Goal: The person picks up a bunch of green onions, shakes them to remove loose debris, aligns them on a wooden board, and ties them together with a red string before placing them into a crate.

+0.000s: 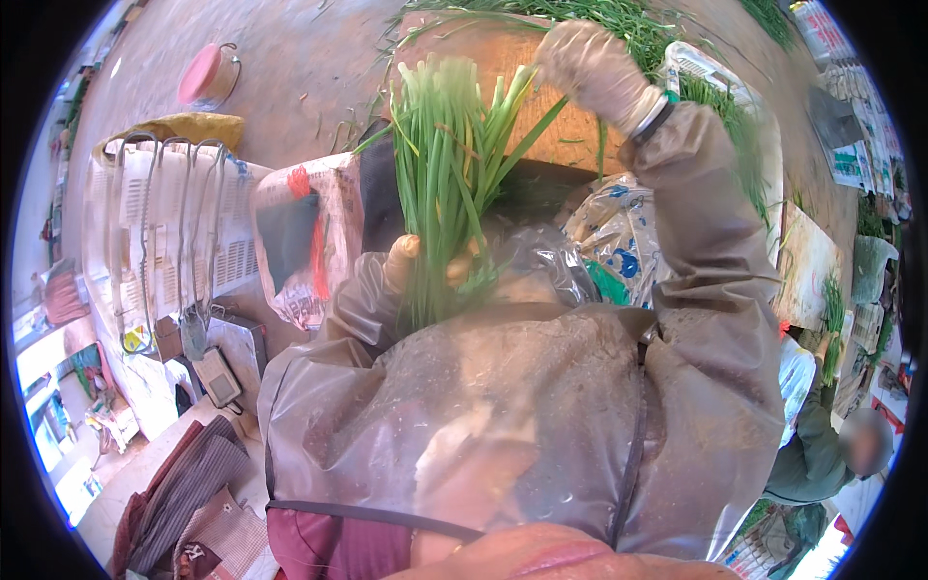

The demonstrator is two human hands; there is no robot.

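Note:
My left hand [411, 263] is closed around an upright bunch of green stalks [447, 164], long and leafy like scallions, held close in front of my chest. Only a thumb and some fingertips show past the stalks. My right hand [592, 72] wears a pale glove and is raised above a brown board [556, 130], right of the bunch's top. Its fingers are curled and smeared by motion. One stalk tip of the bunch reaches up to these fingers, but what is in them is hidden.
Loose greens [628, 31] are heaped at the board's far edge. More lie in a white crate [720, 92] at the right. Metal hooks hang over a white basket [174, 227] at the left, with a pink-topped round stool [208, 77] beyond. Another person [822, 454] is at the lower right.

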